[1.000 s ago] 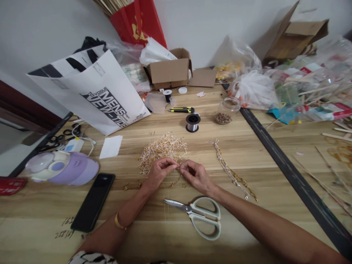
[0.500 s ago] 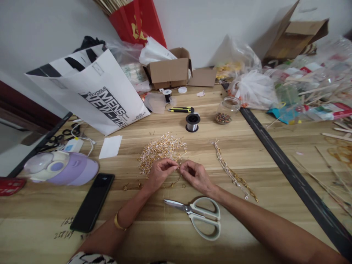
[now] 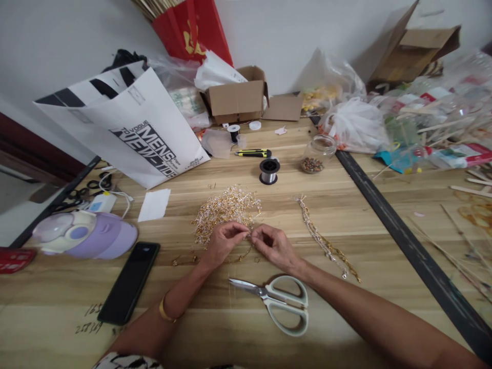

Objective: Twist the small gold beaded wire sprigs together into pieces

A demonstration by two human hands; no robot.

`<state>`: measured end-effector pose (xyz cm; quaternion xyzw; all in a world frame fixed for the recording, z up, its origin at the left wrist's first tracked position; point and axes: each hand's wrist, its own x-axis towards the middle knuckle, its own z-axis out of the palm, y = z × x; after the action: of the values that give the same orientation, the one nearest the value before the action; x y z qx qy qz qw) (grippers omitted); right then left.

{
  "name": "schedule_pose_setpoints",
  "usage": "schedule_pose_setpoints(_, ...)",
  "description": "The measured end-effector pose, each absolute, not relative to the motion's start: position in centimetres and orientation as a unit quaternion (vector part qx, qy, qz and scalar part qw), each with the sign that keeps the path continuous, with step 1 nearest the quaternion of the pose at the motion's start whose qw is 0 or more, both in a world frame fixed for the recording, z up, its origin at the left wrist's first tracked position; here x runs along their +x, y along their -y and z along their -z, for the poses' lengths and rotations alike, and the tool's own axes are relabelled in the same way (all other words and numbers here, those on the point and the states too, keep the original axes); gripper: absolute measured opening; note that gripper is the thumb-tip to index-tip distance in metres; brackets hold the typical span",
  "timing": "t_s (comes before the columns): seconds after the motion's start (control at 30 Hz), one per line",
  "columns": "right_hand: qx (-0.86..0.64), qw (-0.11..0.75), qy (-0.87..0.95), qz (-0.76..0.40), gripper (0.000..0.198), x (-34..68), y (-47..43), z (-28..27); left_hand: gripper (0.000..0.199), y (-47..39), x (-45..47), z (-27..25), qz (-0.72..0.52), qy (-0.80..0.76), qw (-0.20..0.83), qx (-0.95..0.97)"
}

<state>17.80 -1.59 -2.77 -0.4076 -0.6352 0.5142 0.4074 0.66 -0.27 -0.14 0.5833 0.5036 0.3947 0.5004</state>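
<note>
My left hand (image 3: pixel 226 245) is closed in a pinch, its fingertips almost meeting those of my right hand (image 3: pixel 274 248), which pinches too. Between them is the end of a thin gold chain (image 3: pixel 246 254); the rest droops to the table below my fingers. The exact part in each pinch is too small to make out. Just behind my left hand lies a heap of small gold and clear jewelry pieces (image 3: pixel 226 207). White-handled scissors (image 3: pixel 269 297) rest in front of my hands, blades pointing left. To the right lie gold and silver chains (image 3: pixel 321 238), bundled at one end.
Farther back stand a wire spool (image 3: pixel 268 171), a yellow-black utility knife (image 3: pixel 253 153) and a jar of beads (image 3: pixel 313 163). At left are a black phone (image 3: pixel 129 283), a purple bottle (image 3: pixel 103 234) and a white paper bag (image 3: pixel 154 133). A black strip (image 3: pixel 376 205) crosses the right side.
</note>
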Motion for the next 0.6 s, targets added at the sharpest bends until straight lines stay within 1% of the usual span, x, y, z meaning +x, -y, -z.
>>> schedule_pose_setpoints(0.33, -0.410, 0.400, 0.637, -0.516, 0.013, 17.81, 1.62, 2.47, 0.007, 0.41, 0.65, 0.14, -0.402, -0.487, 0.485, 0.605)
schedule_pose_setpoints(0.6, -0.407, 0.399, 0.635, -0.522, 0.012, 17.80, 1.60, 2.60, 0.007, 0.61, 0.65, 0.39, -0.393, -0.492, 0.452, 0.632)
